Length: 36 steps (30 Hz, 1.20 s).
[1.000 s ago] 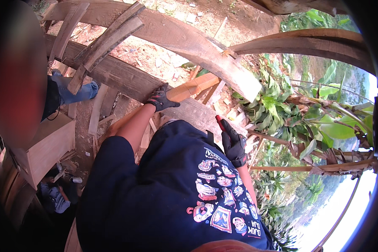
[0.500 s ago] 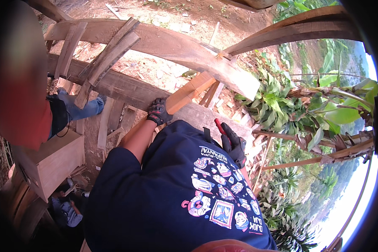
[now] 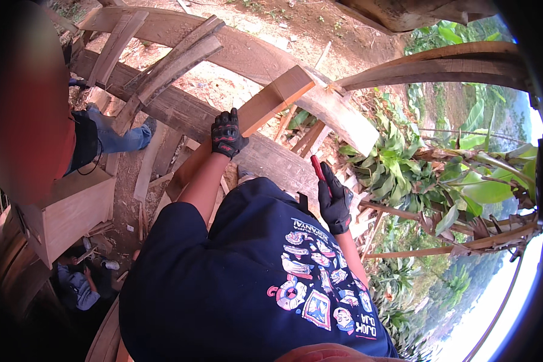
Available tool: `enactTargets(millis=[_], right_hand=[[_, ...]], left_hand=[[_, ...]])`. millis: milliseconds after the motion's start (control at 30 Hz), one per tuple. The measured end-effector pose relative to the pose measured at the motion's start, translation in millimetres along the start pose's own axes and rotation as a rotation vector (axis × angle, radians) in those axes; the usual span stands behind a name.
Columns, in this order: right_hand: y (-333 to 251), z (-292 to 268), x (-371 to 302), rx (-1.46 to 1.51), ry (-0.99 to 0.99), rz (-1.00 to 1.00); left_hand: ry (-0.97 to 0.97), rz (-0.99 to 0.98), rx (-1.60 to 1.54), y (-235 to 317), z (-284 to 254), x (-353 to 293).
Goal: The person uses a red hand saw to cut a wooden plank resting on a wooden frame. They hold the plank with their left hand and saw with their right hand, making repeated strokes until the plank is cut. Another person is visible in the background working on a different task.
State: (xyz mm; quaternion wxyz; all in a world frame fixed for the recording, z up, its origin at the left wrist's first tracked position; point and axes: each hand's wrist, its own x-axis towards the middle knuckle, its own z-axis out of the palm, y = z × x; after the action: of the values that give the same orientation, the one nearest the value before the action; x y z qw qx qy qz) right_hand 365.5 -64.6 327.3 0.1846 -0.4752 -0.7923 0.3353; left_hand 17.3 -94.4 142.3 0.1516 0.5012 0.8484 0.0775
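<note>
My left hand (image 3: 228,136), in a black glove with red trim, grips a sawn wooden plank (image 3: 265,105). The plank lies at a slant across a thick grey-brown beam, its cut end pointing away to the right. A thin line crosses its face near that end. Behind my hand the plank runs on beside my forearm. My right hand (image 3: 334,205), also gloved, is closed around a slim red pen-like tool (image 3: 317,168) beside the beam's right part. Its exact kind is too small to tell.
A long curved timber (image 3: 241,51) spans the far side, with loose wood strips (image 3: 169,66) across it. At left stand a person in a red top (image 3: 27,145) and a wooden box (image 3: 72,214). Another person (image 3: 78,286) is low at lower left. Leafy plants (image 3: 392,145) grow at right.
The plank's far end has risen and swung away, with my left hand still on it. My right hand keeps the red tool near the beam. The view has shifted slightly.
</note>
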Motion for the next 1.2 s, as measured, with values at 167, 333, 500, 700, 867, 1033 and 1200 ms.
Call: enactTargets(millis=[167,333,500,700,867,1033,1200], right_hand=[[22,13,24,-0.039,-0.040,0.024],[48,30,30,-0.102,-0.058,0.063],[61,19,25,-0.073,-0.020,0.019],[79,14,26,-0.114,-0.071,0.008],[90,6,36,-0.074,-0.101,-0.011],[137,-9,45,0.153,-0.171,0.075],[93,-29,60,0.542,-0.164,0.265]], left_hand=[[-0.056,0.019,0.017,-5,6,19],[-0.045,-0.008,0.038,1,43,22],[-0.066,0.023,-0.007,4,45,11],[-0.001,0.009,-0.086,5,65,-1],[0.036,-0.205,-0.130,25,61,41],[-0.078,-0.580,-0.149,58,71,100],[0.134,-0.641,0.056,66,90,95]])
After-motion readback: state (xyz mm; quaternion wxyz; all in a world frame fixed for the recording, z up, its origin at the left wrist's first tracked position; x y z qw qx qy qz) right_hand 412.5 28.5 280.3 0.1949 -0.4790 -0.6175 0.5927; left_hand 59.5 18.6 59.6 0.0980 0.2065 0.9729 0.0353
